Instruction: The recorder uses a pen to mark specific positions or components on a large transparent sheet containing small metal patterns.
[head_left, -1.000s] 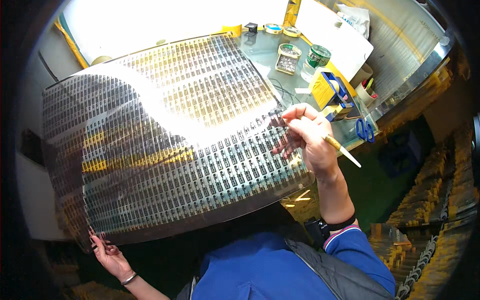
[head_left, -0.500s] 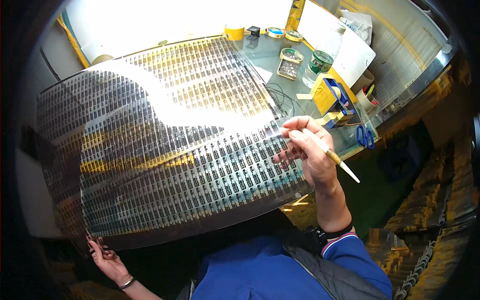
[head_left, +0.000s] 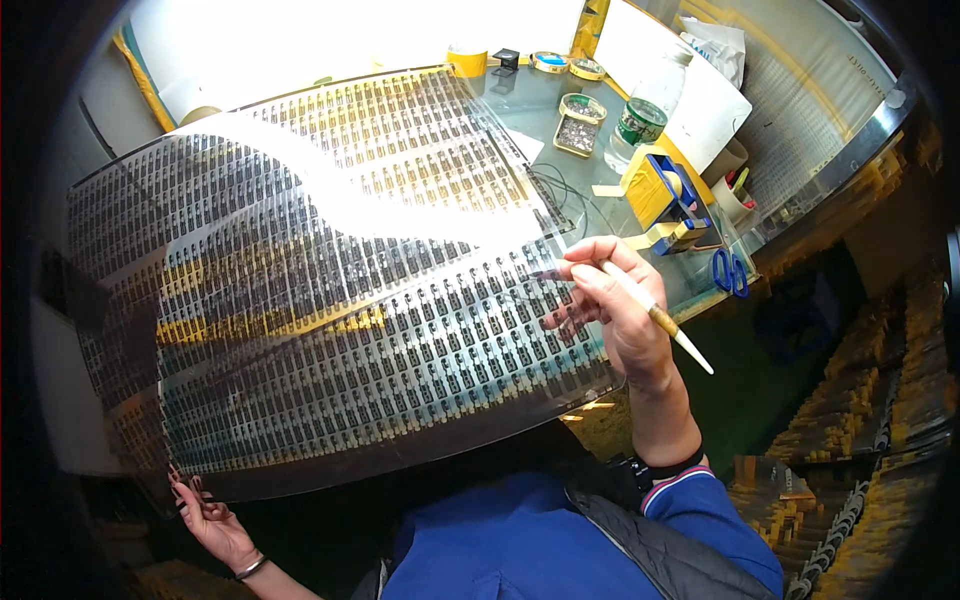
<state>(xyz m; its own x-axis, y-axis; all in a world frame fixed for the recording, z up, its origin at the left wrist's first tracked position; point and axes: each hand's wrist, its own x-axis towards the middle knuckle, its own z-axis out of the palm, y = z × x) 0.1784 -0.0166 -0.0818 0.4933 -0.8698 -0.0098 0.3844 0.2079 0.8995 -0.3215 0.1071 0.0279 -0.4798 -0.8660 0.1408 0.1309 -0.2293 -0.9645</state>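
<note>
A large see-through film sheet (head_left: 400,350), printed with rows of small dark shapes, stretches between my two hands above the table. My left hand (head_left: 215,525) pinches its near left corner. At the right edge, my right hand (head_left: 630,315) is closed on the film between thumb and fingers, some of which show through from beneath. A slim white pen-like tool (head_left: 690,350) with a brown band is also held in my right hand, its tapered end pointing down and right. Strong glare washes out part of the sheet.
Beyond the sheet lies a bright white surface (head_left: 350,40). To the right on the glass table stand a tape dispenser (head_left: 655,200), a clear bottle (head_left: 645,115), an open tin of small bits (head_left: 578,130), tape rolls (head_left: 550,63) and blue scissors (head_left: 730,272). A dark cable (head_left: 565,195) lies beside the film.
The film has shifted slightly up and left at its far edge. Both hands keep their hold and have barely moved; the white tool has tilted slightly downward.
</note>
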